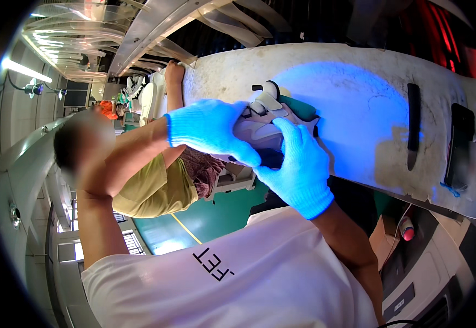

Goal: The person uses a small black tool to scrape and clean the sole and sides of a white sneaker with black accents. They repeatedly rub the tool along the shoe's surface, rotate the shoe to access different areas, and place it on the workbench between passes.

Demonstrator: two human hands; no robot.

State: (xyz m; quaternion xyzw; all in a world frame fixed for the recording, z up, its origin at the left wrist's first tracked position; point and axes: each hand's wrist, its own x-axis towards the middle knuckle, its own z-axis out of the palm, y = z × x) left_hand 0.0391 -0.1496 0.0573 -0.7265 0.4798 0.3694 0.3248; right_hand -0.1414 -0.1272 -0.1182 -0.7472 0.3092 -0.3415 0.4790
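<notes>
A grey and white shoe (260, 134) with a green part at its far end is held between my hands, over the near edge of the worktable. My left hand (208, 131), in a knit glove lit bright blue, grips its left side, the thumb along the near side. My right hand (299, 172), gloved alike, grips the right side, with fingers on top and thumb toward me. Some fingertips and the shoe's underside are hidden. A pale strap with a rounded end (268, 101) stands up from the shoe's far side.
The pale, stained worktable (221, 68) is partly lit blue. At its right lie a long dark tool (413, 123) and a dark phone-like object (461, 131). Another person in khaki shorts (153, 191) is at the left. A cardboard box (384, 239) stands below right.
</notes>
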